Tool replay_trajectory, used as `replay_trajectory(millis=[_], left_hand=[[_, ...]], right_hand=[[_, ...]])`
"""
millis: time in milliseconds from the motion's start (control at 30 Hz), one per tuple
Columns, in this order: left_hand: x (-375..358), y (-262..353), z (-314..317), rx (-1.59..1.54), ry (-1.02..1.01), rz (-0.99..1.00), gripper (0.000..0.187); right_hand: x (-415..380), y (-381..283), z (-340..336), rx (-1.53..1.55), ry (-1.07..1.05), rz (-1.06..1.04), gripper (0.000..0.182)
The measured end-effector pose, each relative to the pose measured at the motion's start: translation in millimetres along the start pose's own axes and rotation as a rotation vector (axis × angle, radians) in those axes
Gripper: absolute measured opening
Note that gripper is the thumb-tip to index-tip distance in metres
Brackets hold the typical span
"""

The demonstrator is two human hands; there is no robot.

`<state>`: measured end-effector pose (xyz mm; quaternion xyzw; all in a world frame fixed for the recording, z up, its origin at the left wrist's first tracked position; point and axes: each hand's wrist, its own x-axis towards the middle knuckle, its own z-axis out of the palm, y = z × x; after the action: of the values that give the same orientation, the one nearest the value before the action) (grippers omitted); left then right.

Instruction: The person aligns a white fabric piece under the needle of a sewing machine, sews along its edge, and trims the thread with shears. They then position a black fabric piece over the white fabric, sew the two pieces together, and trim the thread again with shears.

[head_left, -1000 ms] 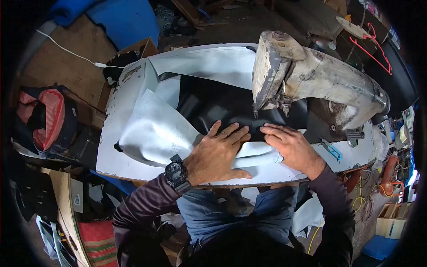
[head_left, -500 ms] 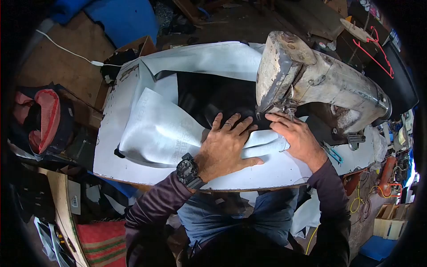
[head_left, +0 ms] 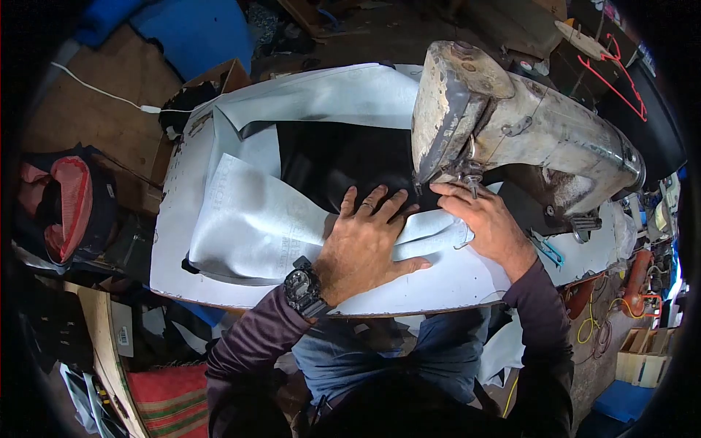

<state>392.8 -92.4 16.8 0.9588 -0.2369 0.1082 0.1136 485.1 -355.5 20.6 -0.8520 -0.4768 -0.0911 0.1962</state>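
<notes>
My left hand (head_left: 365, 244) lies with fingers spread on black material (head_left: 343, 157) and its white backing (head_left: 255, 219). A ring and a black watch (head_left: 303, 289) are on that side. My right hand (head_left: 485, 223) rests on the folded white edge beside the needle area of a worn sewing machine (head_left: 540, 124). Its fingers are stretched out, and their tips are partly under the machine head. The black material passes beneath the machine's needle area, where the contact point is hidden.
Teal-handled snips (head_left: 548, 250) lie on the white table (head_left: 438, 288), right of my right hand. An open bag with red lining (head_left: 69, 208) stands at the left. A white cable (head_left: 102, 91) runs at the upper left.
The view has shifted slightly, moving the machine and material a little left and up in the picture. Both hands keep nearly the same pose on the material.
</notes>
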Motion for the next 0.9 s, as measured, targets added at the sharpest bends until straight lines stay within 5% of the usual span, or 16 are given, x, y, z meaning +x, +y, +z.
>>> replay_trajectory(millis=[200,400,533,567,667,767,867,900], left_hand=[[-3.0,-1.1,-2.5,0.035,0.023,0.108,0.083],[-0.5,-7.0,-7.2,0.001,-0.033,0.310,0.052],[5.3,2.9,-13.2,0.032,-0.151,0.277,0.045],[6.7,3.7,-13.2,0.057,-0.144,0.287,0.050],[4.0,7.8,-10.0,0.015,-0.049,0.275,0.055],[-0.6,8.7,-5.1,0.010,0.049,0.281,0.056],[4.3,10.3,-22.5,-0.166,-0.069,0.148,0.051],[6.6,6.4,-19.8,-0.223,0.051,0.175,0.042]], right_hand=[[-1.7,-12.6,-12.2,-0.054,-0.042,0.035,0.040],[-22.8,-14.9,-39.9,-0.108,-0.177,0.045,0.055],[-2.9,-27.0,-72.8,0.175,-0.124,0.228,0.043],[9.8,-38.7,-75.0,0.395,-0.127,0.431,0.030],[23.0,-12.0,-20.3,0.665,0.016,0.514,0.023],[39.6,-15.0,13.5,0.585,0.045,0.547,0.029],[49.4,-13.1,27.4,0.399,0.002,0.600,0.026],[48.7,-13.3,25.9,0.374,-0.007,0.574,0.024]])
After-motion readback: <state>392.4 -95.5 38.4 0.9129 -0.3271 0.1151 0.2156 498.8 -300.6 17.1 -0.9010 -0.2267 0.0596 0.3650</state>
